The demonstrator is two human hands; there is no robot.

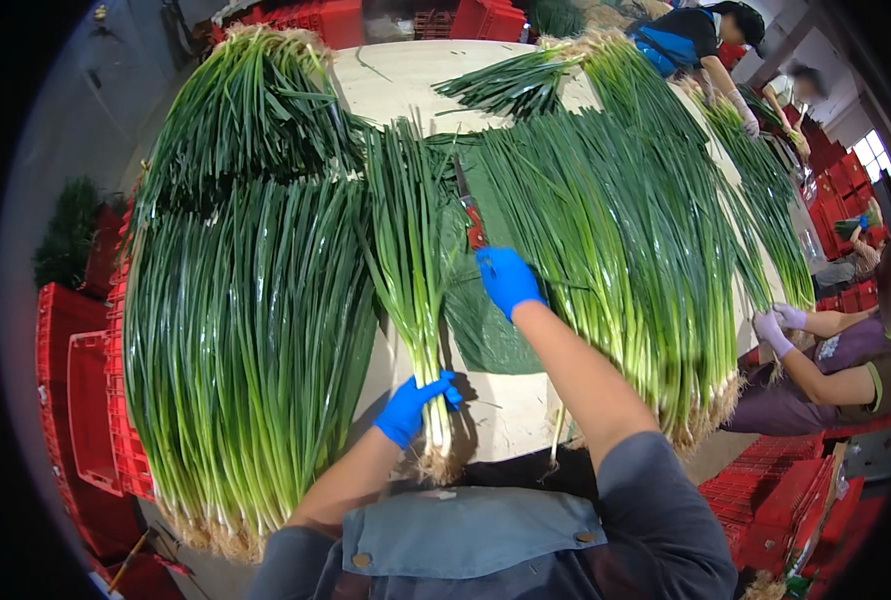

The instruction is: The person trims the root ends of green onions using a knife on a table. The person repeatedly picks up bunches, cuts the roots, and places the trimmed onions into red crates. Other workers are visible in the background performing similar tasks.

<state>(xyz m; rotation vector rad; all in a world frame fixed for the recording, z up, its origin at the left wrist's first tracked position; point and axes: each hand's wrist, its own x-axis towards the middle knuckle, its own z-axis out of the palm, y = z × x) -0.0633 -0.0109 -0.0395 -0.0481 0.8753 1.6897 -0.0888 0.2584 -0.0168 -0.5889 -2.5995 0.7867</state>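
Note:
My left hand (417, 408), in a blue glove, is wrapped round the white lower stalks of a bunch of green onions (407, 240), just above the roots. The bunch's dark green leaves point away from me across the table. To the right of it my right hand (507, 281), also blue-gloved, is closed at the end of a red-handled knife (473, 222). The knife's blade points away from me, over a dark green sheet (485, 330) on the pale table (405, 75). My fingers partly hide the handle.
A wide row of green onions (250, 350) lies at my left, and another pile (615, 260) at my right. One loose stalk (557, 430) lies near the front edge. Red crates (90, 400) stand at the left. Co-workers (835, 370) are at the right side.

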